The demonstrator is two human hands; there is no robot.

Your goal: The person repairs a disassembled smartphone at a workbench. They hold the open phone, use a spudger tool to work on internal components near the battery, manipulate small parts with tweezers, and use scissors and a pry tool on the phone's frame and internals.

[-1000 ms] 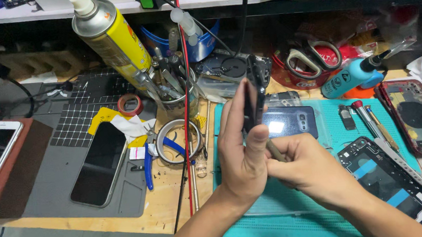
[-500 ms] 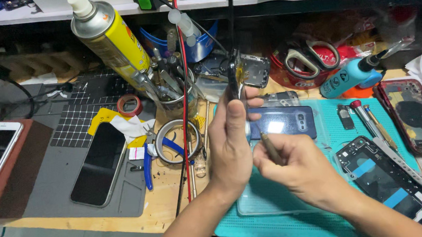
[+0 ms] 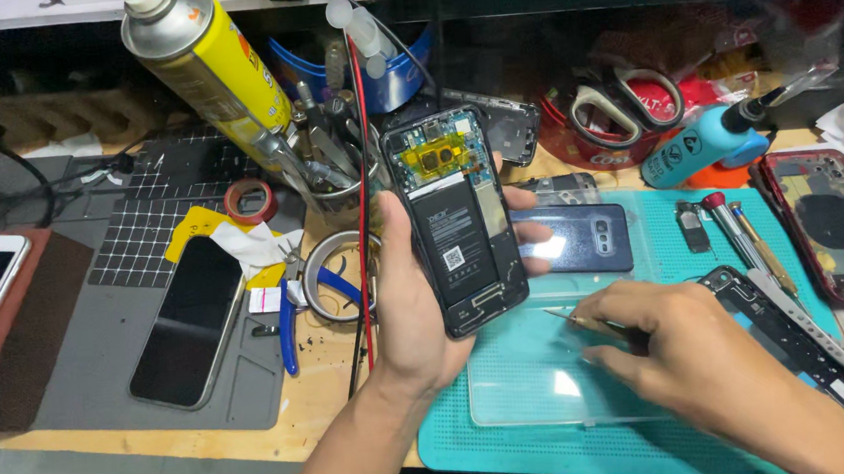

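Left hand (image 3: 418,308) grips the opened phone (image 3: 454,219); right hand (image 3: 687,352) pinches tweezers (image 3: 579,321) (cluttered wooden bench (image 3: 324,395), teal mat (image 3: 559,452)).

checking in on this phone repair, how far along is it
Done: the opened phone has its back off, battery and boards bare; a dark blue back cover lies on the teal mat. In hand: the left hand holds the phone upright, the right hand pinches thin tweezers beside it. Left: the phone isn't closed yet.

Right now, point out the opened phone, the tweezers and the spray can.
opened phone (image 3: 456,226), head view, on its black battery.
tweezers (image 3: 579,321), head view, on the thin shaft ahead of the right hand's fingers.
spray can (image 3: 213,68), head view, on its yellow side.
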